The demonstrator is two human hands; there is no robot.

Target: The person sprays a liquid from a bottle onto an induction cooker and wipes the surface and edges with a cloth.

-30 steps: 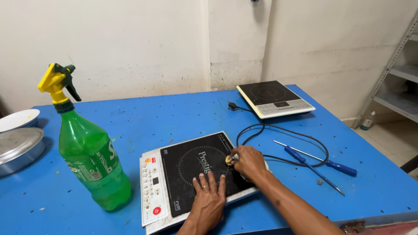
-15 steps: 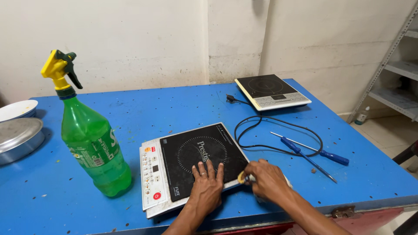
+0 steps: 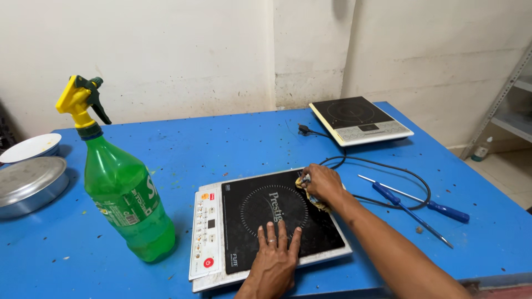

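Left hand [image 3: 275, 249] pressed flat on the near part of the black glass top of an induction cooktop [image 3: 266, 224], fingers spread wide and pointing toward the far side, a ring on one finger, holding nothing. Right hand [image 3: 324, 184] closed around a small yellowish cloth [image 3: 310, 191], bunched against the far right corner of the same glass top, forearm stretching away toward the near right. Cooktop lying flat at the near middle of a blue table [image 3: 233, 144], slightly askew, its white control strip with buttons and a red round button on the left side. Just left of it, upright and near but apart, a green plastic bottle [image 3: 124, 196] topped with a yellow and dark green spray trigger. Farther left, at the table's edge, a round metal lidded tin [image 3: 27, 185], and behind it a white bowl [image 3: 32, 148], the two just beside each other. At the far right of the table, a second induction cooktop [image 3: 359, 119], pale-rimmed with a dark top, well apart from the hands. A black power cord [image 3: 382, 169] looping on the table between the two cooktops, its plug lying toward the far middle. Right of the cord's loop, two screwdrivers with blue handles [image 3: 413, 205] lying crossed on the table surface. Behind everything, a stained whitish wall; at the far right edge, part of a metal shelf rack [image 3: 512, 94].
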